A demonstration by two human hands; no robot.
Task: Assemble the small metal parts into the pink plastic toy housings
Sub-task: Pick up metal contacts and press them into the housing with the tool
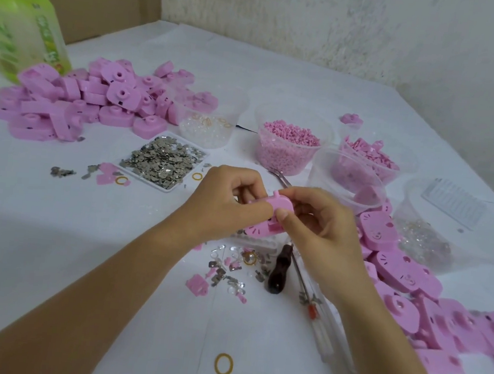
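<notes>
In the head view, a housing (280,203) is held above the counter (83,246), near its middle, between both hands. The grip of the left hand (223,199) is clamped on the housing's left end, with the fingers curled round it. The grip of the right hand (320,224) is pinched on the right end, with the thumb pressed on the near edge. Whether a metal part is seated inside cannot be told, since the fingers hide the opening.

The step in hand is judged to be the fitting or pressing-home of a part in this one housing. Metal parts (163,160) are heaped in a tray (165,190) just beyond the left hand. A left pile (82,101) of housings lies far off, and a right pile (411,281) runs beside the right hand.

For the next move, one grip would have to be freed, either to pick a part from the tray or to set the housing aside.
</notes>
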